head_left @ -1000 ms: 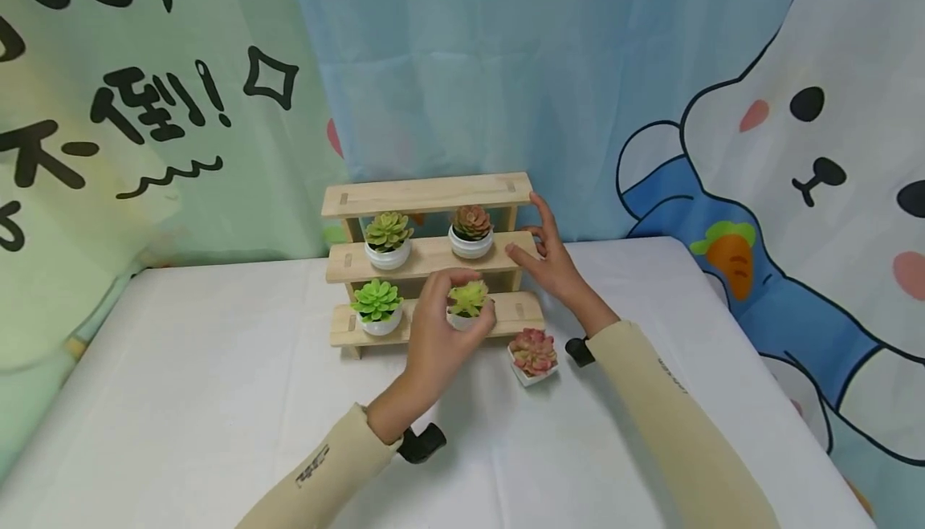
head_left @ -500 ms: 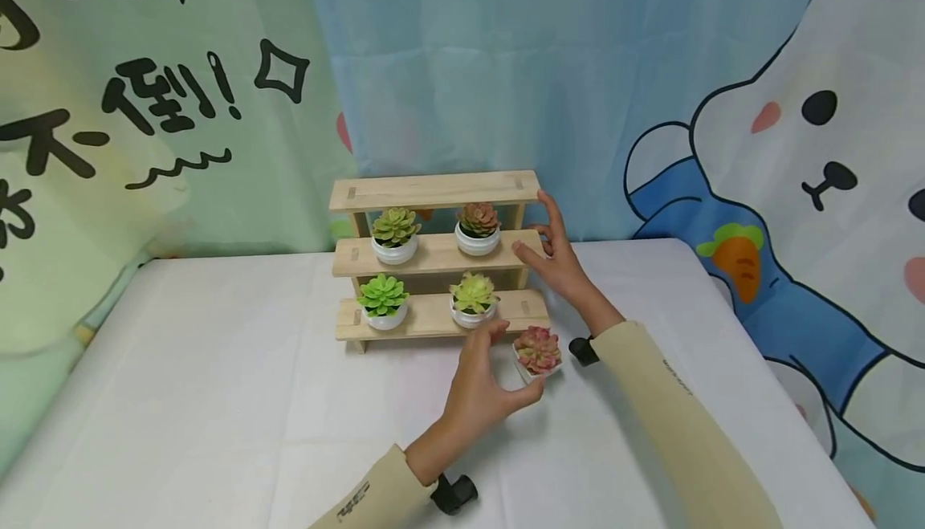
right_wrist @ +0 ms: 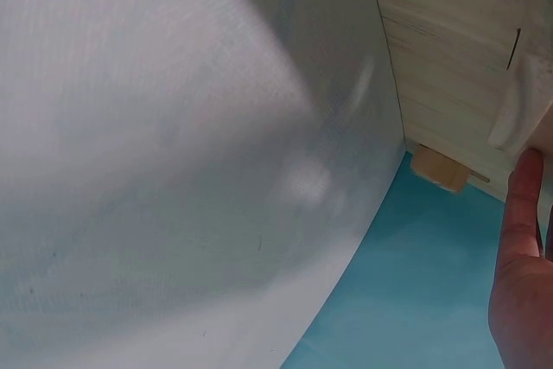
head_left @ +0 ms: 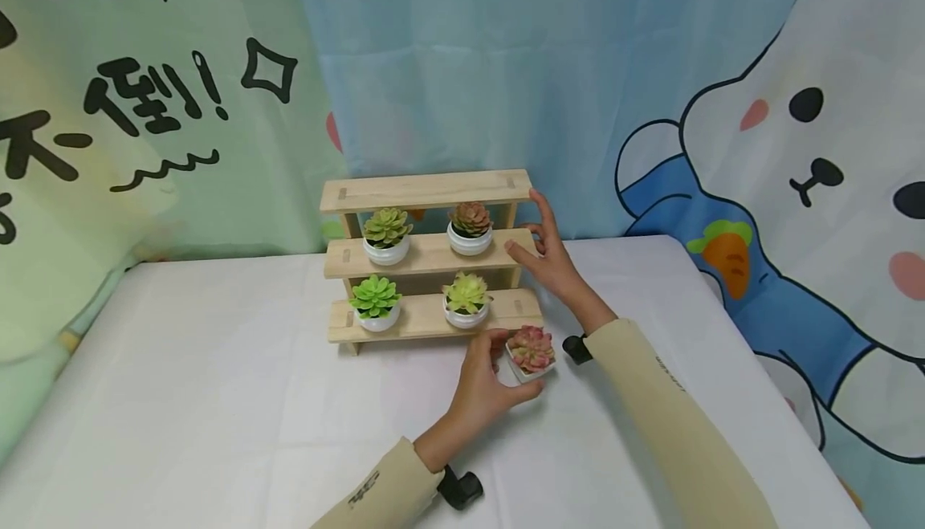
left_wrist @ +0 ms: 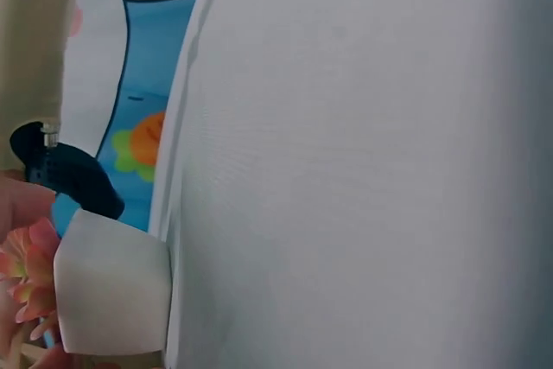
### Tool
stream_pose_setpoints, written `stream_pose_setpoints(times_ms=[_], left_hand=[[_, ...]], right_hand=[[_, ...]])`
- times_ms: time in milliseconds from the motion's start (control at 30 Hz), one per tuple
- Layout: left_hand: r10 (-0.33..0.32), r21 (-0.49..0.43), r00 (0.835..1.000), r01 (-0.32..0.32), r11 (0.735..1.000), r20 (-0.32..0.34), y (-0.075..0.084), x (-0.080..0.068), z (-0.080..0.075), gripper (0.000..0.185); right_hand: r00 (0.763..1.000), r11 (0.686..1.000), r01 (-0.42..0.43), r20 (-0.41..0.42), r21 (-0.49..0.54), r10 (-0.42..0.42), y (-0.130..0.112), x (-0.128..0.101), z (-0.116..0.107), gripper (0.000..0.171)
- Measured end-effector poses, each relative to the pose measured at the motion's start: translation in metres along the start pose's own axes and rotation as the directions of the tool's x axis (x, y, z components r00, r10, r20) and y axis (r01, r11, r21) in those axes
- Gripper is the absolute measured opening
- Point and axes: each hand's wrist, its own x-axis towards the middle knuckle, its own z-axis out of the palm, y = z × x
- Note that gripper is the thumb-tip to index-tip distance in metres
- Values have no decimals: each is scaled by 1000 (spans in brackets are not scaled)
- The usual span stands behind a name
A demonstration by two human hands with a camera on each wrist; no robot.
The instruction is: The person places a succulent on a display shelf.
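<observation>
My left hand (head_left: 482, 380) has its thumb and fingers curved round the square white pot of a pink succulent (head_left: 531, 349) on the cloth, at the front right of the stand. In the left wrist view, the white pot (left_wrist: 114, 284) appears sideways, with fingertips at its corners. My right hand (head_left: 552, 260) holds the right end of a three-tier wooden plant stand (head_left: 426, 190), its thumb on the middle board and a finger reaching to the top board. A straight finger of the right hand (right_wrist: 521, 283) touches the wood in the right wrist view.
Two succulents, one green (head_left: 386, 236) and one reddish brown (head_left: 470, 228), stand on the middle board. A bright green succulent (head_left: 376, 304) and a yellow-green succulent (head_left: 466, 300) occupy the bottom board. White cloth (head_left: 217, 400) covers the table; a printed curtain (head_left: 462, 71) hangs behind.
My left hand has let go of the yellow-green succulent on the bottom board and moved down and right to the pink one, closing round its pot. The right hand stays on the stand.
</observation>
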Motion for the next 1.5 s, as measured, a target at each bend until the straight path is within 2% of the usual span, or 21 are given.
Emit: stream_pose_setpoints(times_ms=[167, 333, 500, 733, 900, 1000, 1267, 1367, 1500], left_hand=[[-26, 4, 999, 26, 1000, 21, 0, 5, 0, 69], [-29, 5, 999, 29, 1000, 34, 1, 10, 0, 66], [-23, -48, 999, 25, 999, 25, -2, 13, 0, 57], [-18, -60, 999, 19, 998, 27, -2, 13, -2, 56], [-23, -56, 999, 25, 998, 36, -1, 13, -5, 56], [-13, -66, 999, 16, 998, 52, 2, 12, -10, 56], [20, -79, 991, -9, 997, 134, 22, 8, -27, 57], [54, -64, 985, -44, 997, 162, 33, 7, -38, 57], [104, 3, 977, -106, 994, 185, 48, 8, -58, 58]], right_hand=[[1000, 1000, -13, 17, 3, 13, -26, -5, 3, 79], [1000, 1000, 2, 13, 3, -2, -27, -4, 3, 79], [1000, 1000, -5, 12, 0, 5, -30, -5, 3, 79], [1000, 1000, -8, 10, -3, 8, -27, -3, 3, 79], [1000, 1000, -8, 3, 1, 8, -5, 4, 2, 81], [1000, 1000, 1, -3, -10, -1, 8, 7, 1, 82], [1000, 1000, 20, -4, -12, -20, 10, 5, -1, 81], [1000, 1000, 13, -7, -13, -13, 11, 3, -1, 81], [1000, 1000, 11, -7, -7, -11, 12, 4, 0, 81]])
